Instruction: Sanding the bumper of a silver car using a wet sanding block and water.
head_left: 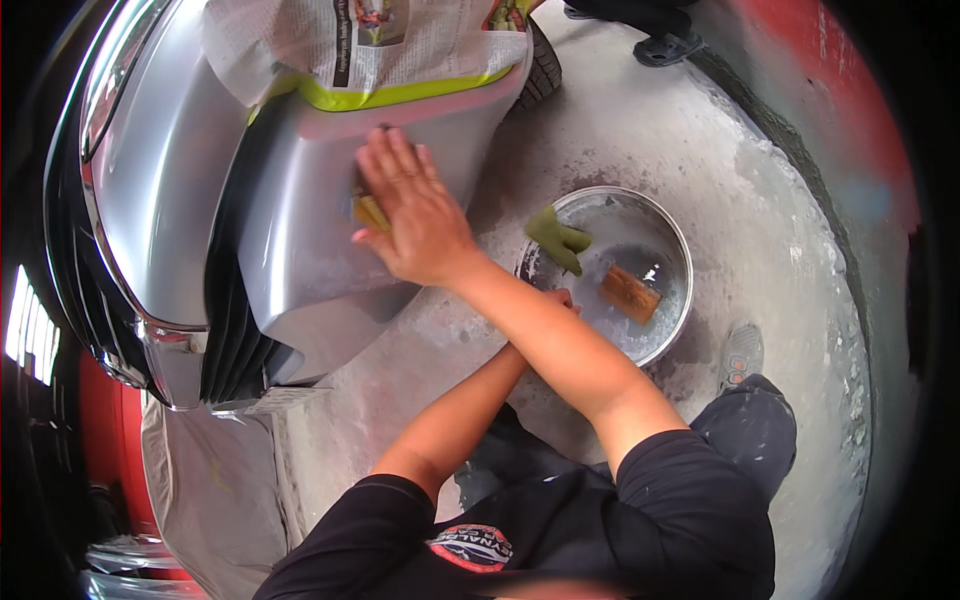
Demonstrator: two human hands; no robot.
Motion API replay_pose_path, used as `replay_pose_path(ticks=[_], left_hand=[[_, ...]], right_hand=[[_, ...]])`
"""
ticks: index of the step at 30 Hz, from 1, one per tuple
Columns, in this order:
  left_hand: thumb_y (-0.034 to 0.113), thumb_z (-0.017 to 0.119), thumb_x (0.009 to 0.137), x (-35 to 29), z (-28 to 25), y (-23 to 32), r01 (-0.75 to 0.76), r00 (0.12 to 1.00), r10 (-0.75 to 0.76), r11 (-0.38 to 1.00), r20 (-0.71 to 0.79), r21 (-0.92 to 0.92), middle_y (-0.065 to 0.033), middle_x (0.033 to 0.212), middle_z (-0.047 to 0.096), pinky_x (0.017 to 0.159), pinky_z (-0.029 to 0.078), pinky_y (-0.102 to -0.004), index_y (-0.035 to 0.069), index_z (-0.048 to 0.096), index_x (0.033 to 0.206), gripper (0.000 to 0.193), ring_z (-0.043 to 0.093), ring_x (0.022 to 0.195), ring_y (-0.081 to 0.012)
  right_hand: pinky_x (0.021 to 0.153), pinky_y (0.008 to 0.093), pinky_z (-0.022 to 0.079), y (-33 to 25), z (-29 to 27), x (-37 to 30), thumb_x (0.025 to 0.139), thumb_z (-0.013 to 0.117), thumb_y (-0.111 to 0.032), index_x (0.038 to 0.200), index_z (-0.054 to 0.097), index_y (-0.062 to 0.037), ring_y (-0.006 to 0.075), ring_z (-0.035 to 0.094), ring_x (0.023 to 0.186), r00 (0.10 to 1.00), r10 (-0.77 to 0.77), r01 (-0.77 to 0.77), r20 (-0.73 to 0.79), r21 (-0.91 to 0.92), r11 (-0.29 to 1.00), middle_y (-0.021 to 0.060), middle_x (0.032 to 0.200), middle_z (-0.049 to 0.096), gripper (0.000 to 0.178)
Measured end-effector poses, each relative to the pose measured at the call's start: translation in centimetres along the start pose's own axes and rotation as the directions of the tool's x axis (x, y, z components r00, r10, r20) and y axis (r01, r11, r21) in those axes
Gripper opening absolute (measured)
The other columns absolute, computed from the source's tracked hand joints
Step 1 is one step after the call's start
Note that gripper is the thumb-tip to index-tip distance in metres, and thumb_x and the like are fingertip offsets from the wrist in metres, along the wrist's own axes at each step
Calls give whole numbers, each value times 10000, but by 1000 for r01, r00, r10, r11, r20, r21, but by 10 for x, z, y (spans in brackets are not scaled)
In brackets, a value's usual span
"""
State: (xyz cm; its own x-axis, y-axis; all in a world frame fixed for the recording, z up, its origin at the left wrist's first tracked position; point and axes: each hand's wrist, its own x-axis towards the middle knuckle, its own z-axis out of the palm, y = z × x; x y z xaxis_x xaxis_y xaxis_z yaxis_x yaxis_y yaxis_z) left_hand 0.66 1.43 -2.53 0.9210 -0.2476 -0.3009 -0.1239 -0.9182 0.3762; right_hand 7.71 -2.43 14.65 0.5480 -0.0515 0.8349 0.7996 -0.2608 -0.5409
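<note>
My right hand [418, 215] lies nearly flat on the silver car bumper [300, 215], fingers stretched forward. Under its palm and thumb side shows the edge of a yellowish sanding pad [371, 212], mostly covered by the hand. My left hand [564, 297] is by the near left rim of a round metal basin [688, 262]. Most of it is hidden behind my right forearm, so its grip does not show. An olive-green piece of sheet or cloth [556, 238] hangs over the basin's left rim. Inside, a brown block [630, 294] sits in cloudy water.
Newspaper [420, 45] edged with lime-green tape [400, 95] covers the part above the bumper. A tyre [542, 65] stands beyond it. Another person's dark shoe [668, 48] is at the top. A grey cover [215, 490] lies lower left. A wall curves along the right.
</note>
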Motion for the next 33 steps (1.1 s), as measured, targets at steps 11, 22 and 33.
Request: replay_pose_path(ticks=[11,22,33], left_hand=[[303,628,795,-8,-15,23,41,994,-16,973,-110,226,-160,811,684,732,512,-470,101,692,843,217,656,789,-368],[244,676,847,-16,-16,19,-66,963,-7,963,-270,-262,-70,716,663,620,499,-333,76,661,843,168,642,658,-201],[364,491,891,-115,-118,228,218,640,689,-588,-341,-779,-229,926,594,714,524,-377,-59,516,1031,446,624,815,-292]], right_hand=[[1023,427,349,109,-43,-64,1003,392,-349,1293,491,22,396,480,1201,787,573,-491,-228,330,806,241,1266,530,481],[467,290,371,183,-99,-93,951,488,-426,756,608,-18,137,492,526,651,758,-672,34,490,555,30,622,518,467],[476,320,359,195,-98,-95,960,479,-420,701,565,-7,157,468,463,643,764,-724,54,369,583,48,551,483,494]])
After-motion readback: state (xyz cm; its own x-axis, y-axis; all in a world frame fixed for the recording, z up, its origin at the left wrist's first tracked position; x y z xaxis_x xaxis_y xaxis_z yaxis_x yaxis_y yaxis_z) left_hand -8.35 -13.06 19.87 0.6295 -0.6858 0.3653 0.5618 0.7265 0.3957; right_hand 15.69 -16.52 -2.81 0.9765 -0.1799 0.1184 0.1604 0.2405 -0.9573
